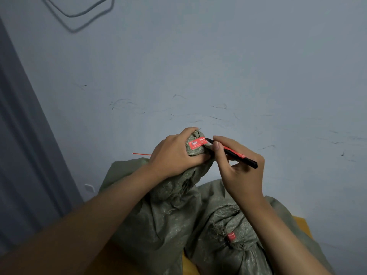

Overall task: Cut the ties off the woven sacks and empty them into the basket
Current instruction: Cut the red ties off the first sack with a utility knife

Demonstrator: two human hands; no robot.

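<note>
We see the left hand point(174, 150) with fingers curled tight round the bunched neck of the rear sack point(158, 211), just below its red tie point(198, 142). The right hand point(241, 167) pinches a red-and-black cutter point(236, 154), its tip at the tie's label. A second tied sack point(234, 241) sits beside it, nearer us (partly behind the right forearm). Both rest on a yellow surface point(301, 225) before a scuffed blue wall point(218, 66).
</note>
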